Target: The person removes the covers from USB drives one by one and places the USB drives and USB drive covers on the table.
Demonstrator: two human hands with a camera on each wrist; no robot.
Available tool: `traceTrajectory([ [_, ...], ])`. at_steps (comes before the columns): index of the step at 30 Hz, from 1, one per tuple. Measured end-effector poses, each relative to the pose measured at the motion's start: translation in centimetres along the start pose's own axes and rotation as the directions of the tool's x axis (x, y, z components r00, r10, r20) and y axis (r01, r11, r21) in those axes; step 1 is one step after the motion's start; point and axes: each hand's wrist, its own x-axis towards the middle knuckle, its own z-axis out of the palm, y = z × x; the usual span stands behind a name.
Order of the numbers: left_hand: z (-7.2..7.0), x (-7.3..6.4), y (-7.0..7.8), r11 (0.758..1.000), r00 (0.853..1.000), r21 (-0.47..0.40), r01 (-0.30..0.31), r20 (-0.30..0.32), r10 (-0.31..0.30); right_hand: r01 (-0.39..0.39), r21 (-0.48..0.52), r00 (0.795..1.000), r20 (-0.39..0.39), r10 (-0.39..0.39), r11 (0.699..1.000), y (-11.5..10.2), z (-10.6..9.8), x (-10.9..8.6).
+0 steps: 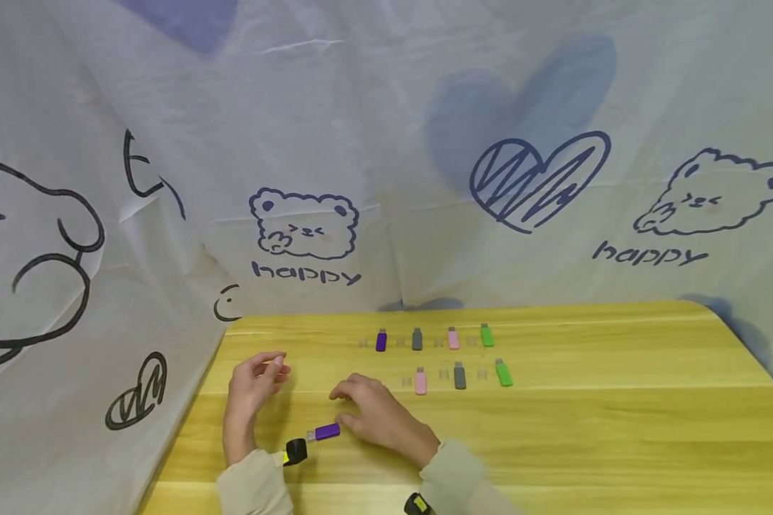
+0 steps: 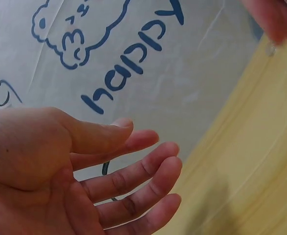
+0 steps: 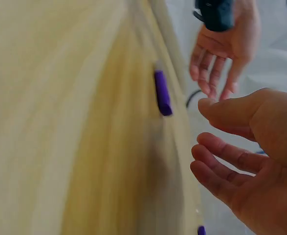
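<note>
A purple USB stick (image 1: 327, 431) lies on the yellow wood-grain table, its metal plug pointing left under what looks like a clear cap. My right hand (image 1: 383, 415) hovers beside it, thumb close to the stick's right end, fingers loosely bent around nothing. In the right wrist view the same purple stick (image 3: 163, 93) lies apart from the fingertips. Raised over the table's left part, my left hand (image 1: 253, 393) has loosely bent fingers and holds nothing; the left wrist view shows this hand's palm (image 2: 40, 191) bare.
Two rows of USB sticks lie farther back, including purple (image 1: 381, 341), grey (image 1: 416, 339), pink (image 1: 421, 381) and green (image 1: 504, 373) ones. Small clear caps (image 1: 444, 374) lie beside them. A white printed cloth (image 1: 399, 179) hangs behind and left of the table (image 1: 618, 429).
</note>
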Motion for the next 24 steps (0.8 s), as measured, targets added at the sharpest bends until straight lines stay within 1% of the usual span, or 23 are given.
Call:
traceTrajectory([
  [3, -0.2, 0.0, -0.3, 1.000, 1.000, 0.009, 0.016, -0.012, -0.016, 0.023, -0.027, 0.999, 0.049, -0.022, 0.999, -0.3, 0.8, 0.5],
  [5, -0.3, 0.1, -0.4, 0.999, 0.999, 0.010, 0.031, -0.016, -0.031, 0.027, -0.027, 0.996, 0.088, -0.024, 0.999, -0.6, 1.2, 0.8],
  [8, -0.3, 0.1, -0.6, 0.999, 0.999, 0.009, 0.051, -0.010, -0.051, 0.041, -0.043, 0.989, 0.144, -0.034, 0.998, -1.1, 1.7, 1.2],
  [10, -0.2, 0.2, -0.8, 0.999, 0.999, 0.007, 0.054, -0.008, -0.054, 0.054, -0.067, 0.985, 0.168, -0.043, 0.996, -1.5, 2.0, 1.4],
  [12, -0.2, 0.1, -0.9, 0.999, 0.999, 0.007, 0.049, -0.012, -0.049, 0.065, -0.098, 0.983, 0.176, -0.047, 0.993, -1.8, 2.2, 1.4],
  [15, -0.1, 0.1, -1.0, 0.999, 0.999, 0.005, 0.040, -0.015, -0.040, 0.044, -0.114, 0.984, 0.175, -0.024, 0.993, -2.1, 2.3, 1.5],
  [24, 0.0, 0.0, -0.8, 0.999, 0.999, -0.011, 0.030, -0.010, -0.031, -0.031, -0.082, 0.986, 0.163, 0.044, 0.996, -1.9, 2.0, 1.3],
])
